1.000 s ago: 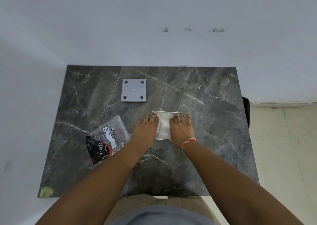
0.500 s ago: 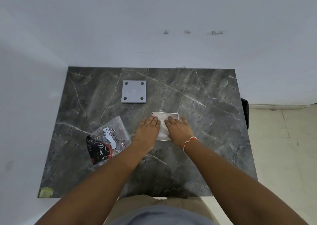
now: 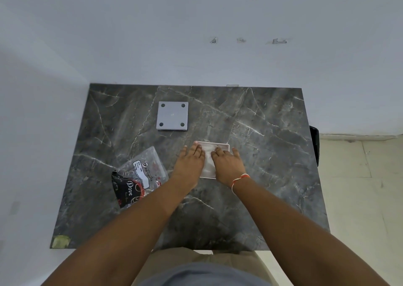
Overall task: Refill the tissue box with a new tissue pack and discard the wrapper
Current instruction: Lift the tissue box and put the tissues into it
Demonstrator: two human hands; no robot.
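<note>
A white square tissue box [image 3: 224,145] sits open near the middle of the dark marble table [image 3: 272,154], with white tissues [image 3: 209,163] showing inside it. My left hand [image 3: 190,162] lies flat, palm down, on the left part of the tissues. My right hand [image 3: 227,163] lies flat on the right part, fingers slightly spread. Neither hand grips anything. The empty clear wrapper [image 3: 139,176] with black and red print lies crumpled on the table to the left of my left hand. The box's grey square lid [image 3: 172,116], with a dot in each corner, lies flat farther back.
A white wall stands right behind the table. A dark object [image 3: 314,146] hangs at the table's right edge. Pale tiled floor [image 3: 359,187] lies to the right. A yellowish patch [image 3: 61,241] marks the front left corner.
Both hands have slid a little nearer to me and closer together on the tissues, so more of the box's far edge shows. The wrapper and lid stayed put.
</note>
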